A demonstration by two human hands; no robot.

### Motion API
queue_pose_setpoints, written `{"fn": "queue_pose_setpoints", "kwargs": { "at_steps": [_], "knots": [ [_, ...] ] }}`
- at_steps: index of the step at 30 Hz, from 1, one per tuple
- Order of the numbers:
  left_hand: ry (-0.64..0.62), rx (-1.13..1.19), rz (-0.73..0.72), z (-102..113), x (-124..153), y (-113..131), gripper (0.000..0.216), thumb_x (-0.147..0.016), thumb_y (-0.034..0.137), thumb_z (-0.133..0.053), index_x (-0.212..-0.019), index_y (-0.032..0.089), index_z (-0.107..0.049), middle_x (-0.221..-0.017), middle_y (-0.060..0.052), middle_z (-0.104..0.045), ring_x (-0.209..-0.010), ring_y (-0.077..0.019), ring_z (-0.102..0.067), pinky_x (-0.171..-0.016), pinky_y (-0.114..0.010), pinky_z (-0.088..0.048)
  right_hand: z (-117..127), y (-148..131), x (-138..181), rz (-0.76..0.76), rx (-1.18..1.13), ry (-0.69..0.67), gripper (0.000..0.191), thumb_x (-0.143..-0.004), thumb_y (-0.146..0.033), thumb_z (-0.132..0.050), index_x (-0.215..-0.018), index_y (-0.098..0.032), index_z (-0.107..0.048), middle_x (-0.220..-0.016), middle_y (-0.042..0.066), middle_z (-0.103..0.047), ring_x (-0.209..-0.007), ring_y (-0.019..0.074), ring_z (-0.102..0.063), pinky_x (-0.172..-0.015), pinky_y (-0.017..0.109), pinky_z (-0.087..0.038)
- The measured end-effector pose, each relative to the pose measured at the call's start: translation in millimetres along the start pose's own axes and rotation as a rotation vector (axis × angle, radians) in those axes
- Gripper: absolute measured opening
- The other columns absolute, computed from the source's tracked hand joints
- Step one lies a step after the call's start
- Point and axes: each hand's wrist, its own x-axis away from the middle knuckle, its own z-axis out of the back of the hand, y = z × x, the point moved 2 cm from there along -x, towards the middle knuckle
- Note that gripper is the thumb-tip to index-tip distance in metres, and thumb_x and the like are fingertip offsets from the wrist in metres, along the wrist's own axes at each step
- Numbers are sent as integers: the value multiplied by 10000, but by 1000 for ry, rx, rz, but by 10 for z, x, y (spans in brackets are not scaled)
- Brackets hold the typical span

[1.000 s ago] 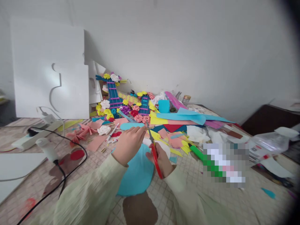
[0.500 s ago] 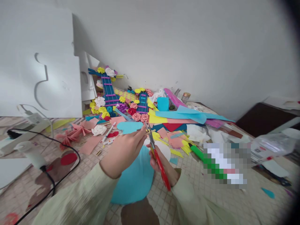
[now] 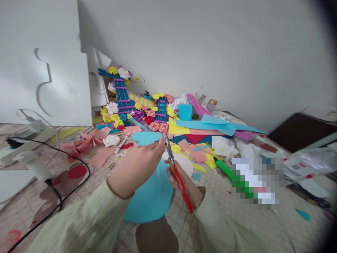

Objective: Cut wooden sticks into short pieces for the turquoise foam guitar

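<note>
In my right hand (image 3: 184,179) is a pair of scissors (image 3: 181,186) with a red handle, tilted up and forward, its metal tips slightly apart. My left hand (image 3: 142,161) has its fingers drawn together at the scissors' tips. Whatever it pinches there is too small or hidden to name. Below both hands lies a large blue paper shape (image 3: 150,202), partly covered by them. A rounded blue paper piece (image 3: 146,138) shows just beyond my left fingers, and a white round piece (image 3: 185,166) lies behind my right hand.
Paper flowers and guitar-like paper models (image 3: 123,96) crowd the back by the wall. Coloured paper sheets (image 3: 205,126) lie right of them. A green marker (image 3: 223,170) is at right. At left are a glue gun (image 3: 34,168), a black cord (image 3: 88,179) and a power strip (image 3: 28,147).
The view has shifted slightly, so the table's things sit a little higher. My hands stay together at the scissors' tips, with almost no movement.
</note>
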Motion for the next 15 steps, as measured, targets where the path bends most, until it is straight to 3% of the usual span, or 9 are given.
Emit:
{"fn": "queue_pose_setpoints", "kwargs": {
  "at_steps": [8,15],
  "knots": [
    [-92,-41,-46,0,-18,8,225,-821,128,-387,-997,171,-519,-708,-38,-593,-590,-153,-562,-449,-222,-354,-33,3,-5,-43,-53,-52,458,-769,-434,-531,-1184,-285,-407,-813,6,-420,-713,133,-452,-684,259,-458],
    [-99,-25,-106,3,-58,8,289,-822,75,-317,-1030,160,-499,-709,-42,-577,-582,-146,-548,-523,-238,-417,-37,-39,-3,-1,53,-28,299,-790,-453,-488,-992,-237,-442,-754,-12,-393,-681,128,-417,-675,261,-428]
  ]
}}
